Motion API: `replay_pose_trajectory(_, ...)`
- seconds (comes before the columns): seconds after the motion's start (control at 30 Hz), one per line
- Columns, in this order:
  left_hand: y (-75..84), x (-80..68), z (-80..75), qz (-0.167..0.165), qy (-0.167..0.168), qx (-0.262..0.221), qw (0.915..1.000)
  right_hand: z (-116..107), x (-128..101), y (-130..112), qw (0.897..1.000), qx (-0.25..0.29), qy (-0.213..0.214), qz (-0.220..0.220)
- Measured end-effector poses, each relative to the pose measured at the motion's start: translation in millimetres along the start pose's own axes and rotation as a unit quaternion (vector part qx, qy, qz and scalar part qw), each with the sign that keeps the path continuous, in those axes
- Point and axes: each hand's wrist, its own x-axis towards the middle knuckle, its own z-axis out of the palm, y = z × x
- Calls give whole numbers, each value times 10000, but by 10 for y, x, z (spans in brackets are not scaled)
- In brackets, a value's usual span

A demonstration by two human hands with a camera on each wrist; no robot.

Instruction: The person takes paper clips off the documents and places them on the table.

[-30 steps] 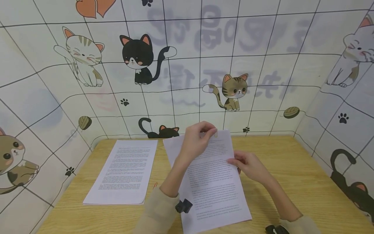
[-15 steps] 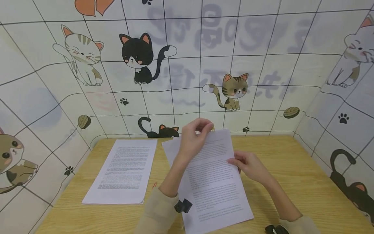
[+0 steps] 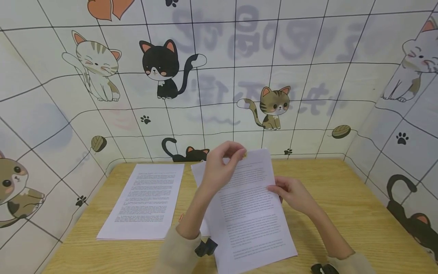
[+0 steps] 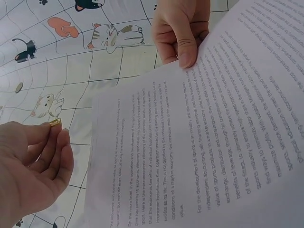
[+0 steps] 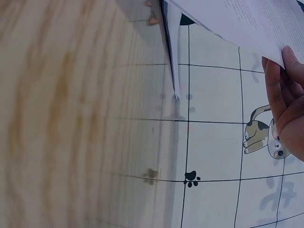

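My left hand [image 3: 220, 167] pinches a small gold paper clip [image 4: 55, 122] between thumb and fingertips. In the head view the clip overlaps the top edge of some printed sheets [image 3: 253, 213]; the left wrist view shows it apart from them, off their top edge. My right hand [image 3: 291, 194] grips the sheets by their right edge, thumb on the printed face, and they stand tilted up from the table. In the right wrist view the right hand's fingers [image 5: 275, 90] lie behind the paper.
More white paper [image 3: 198, 169] lies on the wooden table [image 3: 342, 213] behind the held sheets. To the left rests a stack of printed pages [image 3: 143, 201], and a red paper clip [image 3: 181, 217] lies close to my left sleeve. A cat-patterned wall covering [image 3: 219, 114] rises behind the table.
My left hand rises a little with the gold clip from the top of the sheets, then shifts left and slightly down. The right hand keeps its grip almost unmoved.
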Motion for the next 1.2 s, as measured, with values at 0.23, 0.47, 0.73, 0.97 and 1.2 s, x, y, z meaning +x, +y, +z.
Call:
replay_pose_trajectory(0.23,-1,-147,-134,11,-243,-96,9997,-17,7,20,10000,1,-12,3)
replay_pose_trajectory(0.47,-19,-282,-285,-150,-537,-5,9984,-25,8,37,10000,-57,-35,36)
replay_pose_trajectory(0.73,-107,-426,-451,-32,-1087,117,9940,-25,6,43,9998,-125,15,122)
replay_pose_trajectory(0.97,-191,-572,-592,-390,-1493,266,9877,-26,5,57,9998,-169,73,94)
replay_pose_trajectory(1.2,-328,-747,-750,-792,-1845,560,9780,-31,3,61,9998,-142,79,145)
